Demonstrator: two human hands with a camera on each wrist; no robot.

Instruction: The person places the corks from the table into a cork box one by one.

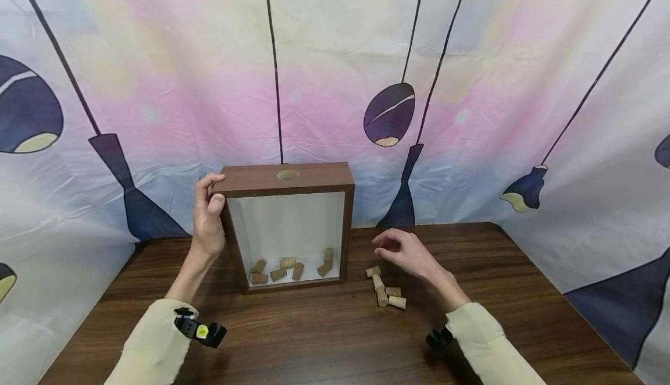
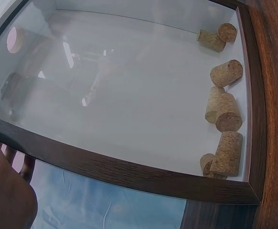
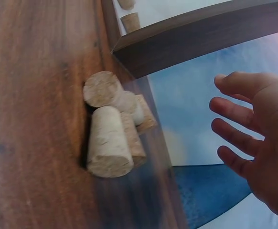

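A brown wooden shadow box (image 1: 319,174) with a clear front stands upright on the table, a round hole in its top. My left hand (image 1: 208,225) grips its upper left corner, thumb at the front edge. Several corks (image 1: 287,263) lie inside along the bottom; the left wrist view shows these corks (image 2: 226,74) bunched against the lower frame. My right hand (image 1: 410,254) hovers to the right of the box with loosely bent fingers and holds nothing. Just below it lies a small pile of loose corks (image 1: 382,298), which the right wrist view shows closer as tapered corks (image 3: 109,143).
The dark wood-grain table (image 1: 293,338) runs up to a patterned cloth backdrop (image 1: 324,100) close behind the box. Wrist cameras are strapped on both arms, the left camera (image 1: 201,330) and the right camera (image 1: 438,338).
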